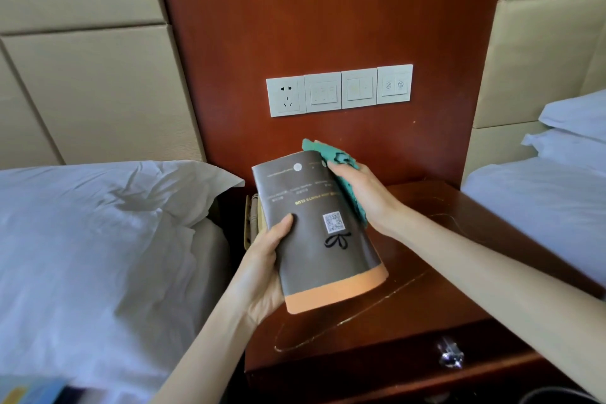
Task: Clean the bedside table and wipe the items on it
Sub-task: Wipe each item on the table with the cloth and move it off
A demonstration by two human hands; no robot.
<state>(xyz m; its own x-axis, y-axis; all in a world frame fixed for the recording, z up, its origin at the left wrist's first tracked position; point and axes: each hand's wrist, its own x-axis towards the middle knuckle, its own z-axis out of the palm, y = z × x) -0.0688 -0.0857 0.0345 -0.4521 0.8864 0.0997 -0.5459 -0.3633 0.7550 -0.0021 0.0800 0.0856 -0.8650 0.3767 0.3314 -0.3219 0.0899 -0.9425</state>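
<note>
My left hand [262,269] grips the left edge of a brown booklet [314,239] with an orange strip along its near end and a QR code on its cover. It is held tilted above the red-brown bedside table [426,298]. My right hand [360,190] presses a crumpled teal cloth [337,157] against the booklet's far right edge. The cloth's lower part hangs along the booklet's side under my palm.
A white-sheeted bed [98,239] lies to the left and another bed [541,193] with pillows to the right. A socket and switch panel [339,90] is on the wooden wall board. A beige object [252,223] sits between table and left bed. A drawer knob [451,354] sticks out in front.
</note>
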